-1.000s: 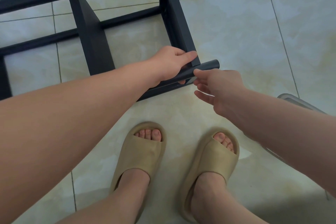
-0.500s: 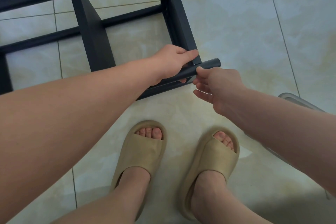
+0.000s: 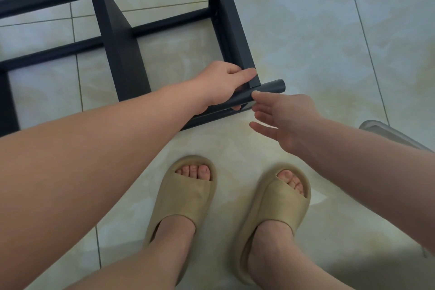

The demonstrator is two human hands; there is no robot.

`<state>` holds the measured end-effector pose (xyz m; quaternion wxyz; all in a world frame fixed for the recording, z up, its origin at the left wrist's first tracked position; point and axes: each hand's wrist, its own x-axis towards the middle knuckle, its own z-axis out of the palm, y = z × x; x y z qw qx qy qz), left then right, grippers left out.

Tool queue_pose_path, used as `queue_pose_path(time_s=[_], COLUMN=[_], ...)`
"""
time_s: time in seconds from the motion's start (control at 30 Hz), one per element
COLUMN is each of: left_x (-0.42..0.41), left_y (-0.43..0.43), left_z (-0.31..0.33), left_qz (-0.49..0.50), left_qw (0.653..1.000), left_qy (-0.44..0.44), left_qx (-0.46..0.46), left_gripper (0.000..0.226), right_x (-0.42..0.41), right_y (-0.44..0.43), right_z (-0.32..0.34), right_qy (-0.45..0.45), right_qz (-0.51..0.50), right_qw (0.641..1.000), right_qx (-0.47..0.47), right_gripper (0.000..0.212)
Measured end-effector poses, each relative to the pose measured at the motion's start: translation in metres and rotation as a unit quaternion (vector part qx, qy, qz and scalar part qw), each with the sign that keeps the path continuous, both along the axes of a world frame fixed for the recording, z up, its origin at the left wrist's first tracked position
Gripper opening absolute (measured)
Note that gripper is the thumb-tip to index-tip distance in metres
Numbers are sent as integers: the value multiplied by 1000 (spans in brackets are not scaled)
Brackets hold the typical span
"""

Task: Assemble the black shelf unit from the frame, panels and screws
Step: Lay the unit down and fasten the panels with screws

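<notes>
**Inspector:** Head view. What is the step?

**Operator:** I see the left hand (image 3: 223, 85) clenched round the near tube (image 3: 270, 87) of the black shelf unit (image 3: 122, 54), which lies on the floor. The right hand (image 3: 287, 120) is released, its forefinger tip at the tube just right of the left fingers. I judge the tube is being seated at the end panel (image 3: 231, 21). I advise holding it square and pressing without twisting.

**Inspector:** Counts?

**Operator:** Two hands. Three panels, one cut off. Four tubes: two beyond the left fingers, one gripped, one beneath. Screws: cannot tell.
</notes>
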<state>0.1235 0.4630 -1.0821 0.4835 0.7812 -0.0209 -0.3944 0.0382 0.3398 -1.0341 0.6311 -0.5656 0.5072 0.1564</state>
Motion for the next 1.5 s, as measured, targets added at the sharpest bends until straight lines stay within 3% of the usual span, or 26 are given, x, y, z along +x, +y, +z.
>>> queue_pose_path(time_s=[0.83, 1.07, 1.23, 1.37, 1.5], left_x=[-3, -4, -2, -2, -12], left_y=[0, 3, 8, 12, 12], left_z=[3, 3, 5, 4, 5], left_qz=[-12, -14, -13, 1, 16], left_qw=[1000, 1000, 1000, 998, 997], left_qy=[-7, -4, 22, 60, 74], left_qx=[2, 4, -11, -31, -7], left_gripper=[48, 53, 51, 31, 28], right_x=[7, 3, -3, -8, -16], right_y=[4, 5, 0, -15, -37], right_z=[2, -2, -5, -3, 6], right_qy=[20, 13, -3, -6, -15], right_qz=[0, 5, 60, 170, 251], right_qw=[1000, 1000, 998, 985, 968], right_qx=[-4, 1, 14, 19, -29], right_gripper=[7, 15, 21, 28, 28])
